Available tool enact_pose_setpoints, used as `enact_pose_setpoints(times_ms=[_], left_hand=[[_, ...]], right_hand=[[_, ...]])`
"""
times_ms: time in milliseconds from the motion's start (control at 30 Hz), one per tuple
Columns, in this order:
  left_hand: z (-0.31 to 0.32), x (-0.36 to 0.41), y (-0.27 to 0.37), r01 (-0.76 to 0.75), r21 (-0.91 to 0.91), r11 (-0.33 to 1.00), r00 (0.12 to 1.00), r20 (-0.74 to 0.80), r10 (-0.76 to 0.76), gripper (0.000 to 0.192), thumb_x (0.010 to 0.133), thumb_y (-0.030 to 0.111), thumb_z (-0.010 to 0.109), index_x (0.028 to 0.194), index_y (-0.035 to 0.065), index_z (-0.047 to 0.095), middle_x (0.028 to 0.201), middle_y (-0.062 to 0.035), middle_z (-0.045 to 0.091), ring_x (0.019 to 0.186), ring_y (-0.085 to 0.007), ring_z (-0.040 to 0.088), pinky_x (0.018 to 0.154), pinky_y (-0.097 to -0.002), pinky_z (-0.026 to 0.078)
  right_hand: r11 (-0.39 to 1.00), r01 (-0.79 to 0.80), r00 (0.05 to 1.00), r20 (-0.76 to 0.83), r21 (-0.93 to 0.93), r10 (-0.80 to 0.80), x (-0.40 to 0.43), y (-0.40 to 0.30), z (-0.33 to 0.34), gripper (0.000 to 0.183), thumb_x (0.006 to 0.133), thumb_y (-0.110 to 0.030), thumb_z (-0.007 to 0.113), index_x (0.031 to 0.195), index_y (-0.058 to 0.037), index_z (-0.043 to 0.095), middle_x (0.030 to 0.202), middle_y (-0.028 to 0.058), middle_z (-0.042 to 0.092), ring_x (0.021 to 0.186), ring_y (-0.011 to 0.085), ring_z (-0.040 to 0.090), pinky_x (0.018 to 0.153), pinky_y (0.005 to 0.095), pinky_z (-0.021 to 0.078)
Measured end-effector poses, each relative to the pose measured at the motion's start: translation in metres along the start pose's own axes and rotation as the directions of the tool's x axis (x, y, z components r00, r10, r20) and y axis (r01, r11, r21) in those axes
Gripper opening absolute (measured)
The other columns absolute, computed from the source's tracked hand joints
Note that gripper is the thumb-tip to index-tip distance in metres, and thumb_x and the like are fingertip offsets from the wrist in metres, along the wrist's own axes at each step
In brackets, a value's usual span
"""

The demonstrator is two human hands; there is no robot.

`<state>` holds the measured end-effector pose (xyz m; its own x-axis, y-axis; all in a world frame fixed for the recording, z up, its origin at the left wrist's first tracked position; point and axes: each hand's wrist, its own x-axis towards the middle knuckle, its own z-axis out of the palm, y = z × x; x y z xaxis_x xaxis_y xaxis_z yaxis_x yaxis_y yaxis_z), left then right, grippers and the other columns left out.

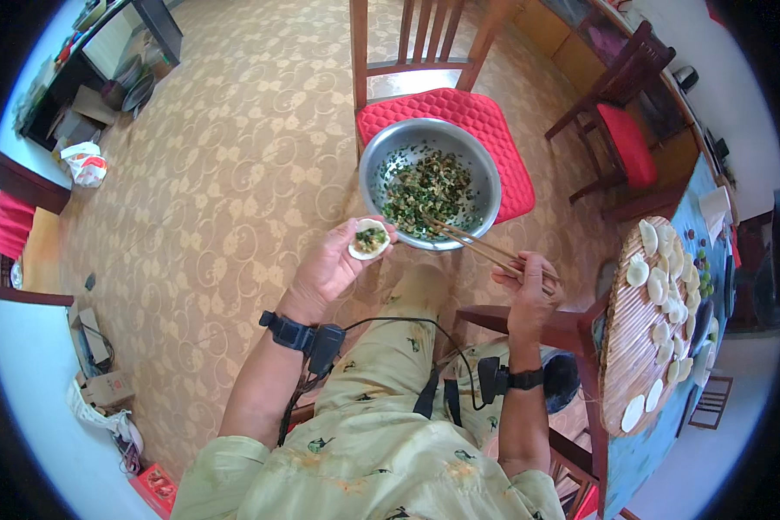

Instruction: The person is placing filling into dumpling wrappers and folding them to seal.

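Observation:
My left hand (328, 263) holds a round dumpling wrapper (359, 253) with a small heap of green and yellow filling (370, 239) on it. Between the fingers of my right hand (532, 281) is a pair of wooden chopsticks (481, 245). Their tips reach into the chopped filling (432, 185), inside a steel bowl (372, 140) that rests on a red chair cushion (512, 156). To the right of my right hand, a round woven tray (617, 364) carries several folded dumplings (658, 286) and two flat wrappers (633, 413).
The tray stands on a table with a blue cover (643, 481), at my right. A wooden chair (422, 65) bears the bowl. Another chair with a red seat (627, 146) stands at the back right. Grapes (706, 283) lie beyond the tray. A cable (400, 318) links my wrist straps.

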<state>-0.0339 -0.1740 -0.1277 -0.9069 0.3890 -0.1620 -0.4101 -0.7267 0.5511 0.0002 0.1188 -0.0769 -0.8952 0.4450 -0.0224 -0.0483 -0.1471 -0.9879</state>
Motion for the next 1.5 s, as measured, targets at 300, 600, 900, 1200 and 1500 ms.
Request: enact_pose_setpoints(times_ms=[300, 600, 900, 1200, 1500], left_hand=[[-0.032, 0.001, -0.012, -0.026, -0.072, 0.997, 0.994, -0.109, 0.018, 0.044, 0.103, 0.025, 0.045, 0.127, -0.0116, 0.048, 0.124, -0.0247, 0.058, 0.114, -0.0344, 0.059, 0.103, -0.0455, 0.048], [-0.028, 0.002, -0.012, -0.003, -0.115, 0.993, 0.981, -0.191, -0.019, 0.043, 0.103, 0.023, 0.044, 0.128, -0.0117, 0.047, 0.128, -0.0262, 0.056, 0.122, -0.0352, 0.054, 0.107, -0.0452, 0.044], [-0.035, 0.0, -0.011, 0.006, -0.142, 0.99, 0.976, -0.213, -0.036, 0.042, 0.104, 0.022, 0.042, 0.127, -0.012, 0.048, 0.123, -0.0256, 0.059, 0.116, -0.0354, 0.058, 0.104, -0.0472, 0.046], [-0.048, 0.0, -0.011, -0.001, -0.159, 0.987, 0.981, -0.192, -0.03, 0.042, 0.103, 0.023, 0.043, 0.127, -0.0113, 0.048, 0.124, -0.0252, 0.058, 0.117, -0.036, 0.057, 0.105, -0.0475, 0.045], [-0.054, 0.002, -0.009, -0.002, -0.14, 0.99, 0.985, -0.172, -0.022, 0.045, 0.104, 0.025, 0.04, 0.132, -0.0101, 0.044, 0.13, -0.0248, 0.054, 0.123, -0.0346, 0.054, 0.108, -0.0441, 0.043]], right_hand=[[0.982, 0.09, 0.991, 0.11, -0.164, -0.072, 0.013, 0.013, 0.005, 0.018, 0.097, -0.01, 0.059, 0.101, 0.0067, 0.062, 0.085, 0.0109, 0.067, 0.069, 0.0214, 0.07, 0.06, 0.031, 0.0596], [0.997, -0.056, 0.987, 0.144, -0.058, 0.064, 0.028, 0.027, 0.017, 0.016, 0.097, -0.009, 0.058, 0.099, 0.0063, 0.063, 0.086, 0.016, 0.069, 0.067, 0.0226, 0.07, 0.057, 0.0316, 0.0607], [0.987, -0.159, 0.983, 0.093, 0.001, 0.158, 0.034, 0.048, 0.016, 0.025, 0.098, -0.015, 0.056, 0.097, 0.0096, 0.063, 0.086, 0.0167, 0.068, 0.069, 0.0268, 0.071, 0.058, 0.0339, 0.062], [0.921, -0.322, 0.946, 0.106, 0.219, 0.306, 0.037, 0.074, 0.011, 0.024, 0.097, -0.017, 0.057, 0.095, 0.0071, 0.063, 0.088, 0.0182, 0.069, 0.071, 0.0289, 0.071, 0.062, 0.0373, 0.0627], [0.85, -0.45, 0.892, 0.167, 0.274, 0.419, 0.045, 0.089, 0.012, 0.028, 0.101, -0.021, 0.051, 0.101, 0.0061, 0.059, 0.094, 0.0206, 0.068, 0.078, 0.0305, 0.071, 0.068, 0.0375, 0.0626]])
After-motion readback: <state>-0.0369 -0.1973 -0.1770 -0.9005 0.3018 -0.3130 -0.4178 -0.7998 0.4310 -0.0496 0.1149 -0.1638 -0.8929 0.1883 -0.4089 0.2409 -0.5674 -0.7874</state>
